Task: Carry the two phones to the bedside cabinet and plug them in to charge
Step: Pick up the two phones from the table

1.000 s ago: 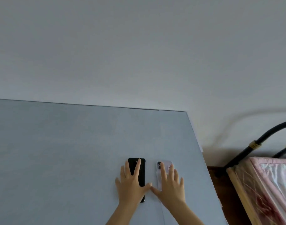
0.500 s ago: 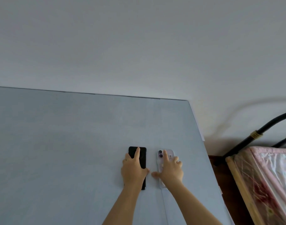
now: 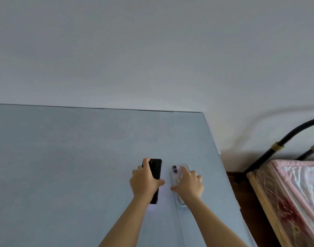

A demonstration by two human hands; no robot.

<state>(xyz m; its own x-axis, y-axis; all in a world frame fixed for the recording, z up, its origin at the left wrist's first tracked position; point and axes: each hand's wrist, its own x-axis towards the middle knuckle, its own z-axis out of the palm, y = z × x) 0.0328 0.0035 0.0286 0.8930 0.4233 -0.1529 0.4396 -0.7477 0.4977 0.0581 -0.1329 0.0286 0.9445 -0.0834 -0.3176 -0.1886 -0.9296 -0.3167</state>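
Currently we have both hands on the two phones, which lie side by side, apart, on the pale blue table [image 3: 63, 166] near its right edge. Our left hand [image 3: 145, 182] is curled around the black phone [image 3: 156, 172]: fingers over its left edge and top corner, thumb pressed against its right edge. We cannot tell whether it has left the surface. Our right hand [image 3: 188, 186] covers the lilac phone [image 3: 175, 172], which is back-up with its twin camera lenses showing; thumb at the left edge, fingers spread over the back and right side, a looser hold. Right of the table, lower down, stands a bed [image 3: 295, 193] with a pink-edged mattress and a black metal frame [image 3: 270, 150], against a plain white wall [image 3: 152, 50].
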